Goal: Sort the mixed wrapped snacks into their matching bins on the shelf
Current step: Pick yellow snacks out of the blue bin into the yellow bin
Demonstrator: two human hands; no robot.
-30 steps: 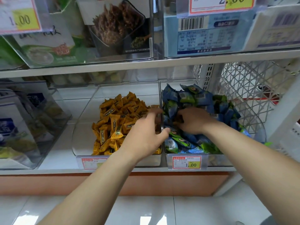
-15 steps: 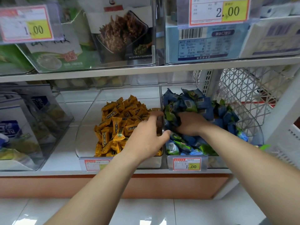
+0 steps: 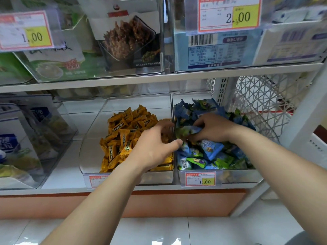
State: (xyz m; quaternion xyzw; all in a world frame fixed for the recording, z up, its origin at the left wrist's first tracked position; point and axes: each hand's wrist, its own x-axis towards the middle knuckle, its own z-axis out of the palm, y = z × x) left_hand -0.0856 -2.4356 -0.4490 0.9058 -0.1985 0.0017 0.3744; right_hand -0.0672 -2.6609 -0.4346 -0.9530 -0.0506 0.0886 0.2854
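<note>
Two clear bins (image 3: 93, 138) on a white shelf (image 3: 60, 174), white floor tiles (image 3: 221, 230) below. Yellow snacks (image 3: 123, 135) in one; blue and green snacks (image 3: 208, 151) at 3 o'clock of them. Wire basket (image 3: 261, 103) at 2 o'clock. Left hand (image 3: 152, 147) over the yellow heap, fingers blurry, grip unclear. Right hand (image 3: 214, 128) pinching a blue-green pack (image 3: 189, 129).

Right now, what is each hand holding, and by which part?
Right hand pinches a blue-green wrapped snack by one end. Left hand: blurred, cannot tell.

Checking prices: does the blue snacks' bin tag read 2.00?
No, the red-bordered paper price tag on that clear plastic bin reads 1.00.
</note>
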